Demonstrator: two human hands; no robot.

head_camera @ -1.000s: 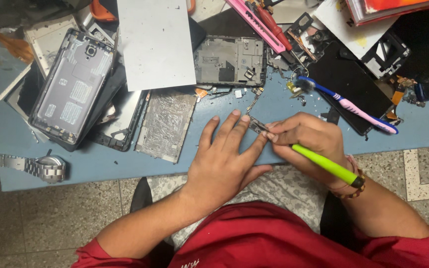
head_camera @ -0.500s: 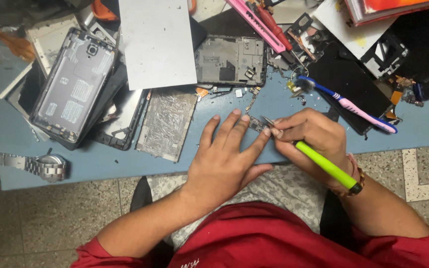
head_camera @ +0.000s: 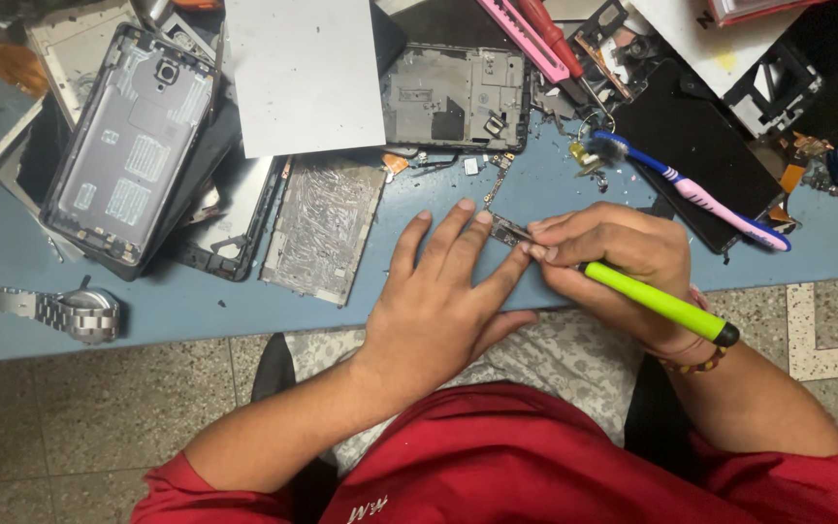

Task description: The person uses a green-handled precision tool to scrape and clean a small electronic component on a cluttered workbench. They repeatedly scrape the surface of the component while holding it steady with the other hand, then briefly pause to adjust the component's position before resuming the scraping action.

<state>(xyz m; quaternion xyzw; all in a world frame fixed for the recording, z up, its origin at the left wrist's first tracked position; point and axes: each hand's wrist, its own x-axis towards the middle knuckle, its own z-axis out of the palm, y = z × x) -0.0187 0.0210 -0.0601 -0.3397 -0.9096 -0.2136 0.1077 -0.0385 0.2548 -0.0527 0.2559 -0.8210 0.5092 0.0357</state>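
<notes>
A small dark phone part (head_camera: 506,231) lies on the blue tabletop (head_camera: 196,306), just below the bare phone frame (head_camera: 458,97). The left hand (head_camera: 438,301) lies flat, its grip spread wide, fingertips pressing the part. The right hand (head_camera: 613,267), touching the part from the right, is clenched around a green-handled tool (head_camera: 657,303). A toothbrush (head_camera: 691,194) lies right of the frame.

small dark circuit part (head_camera: 508,231) flat on table, green-handled tool (head_camera: 660,304) tilted
</notes>
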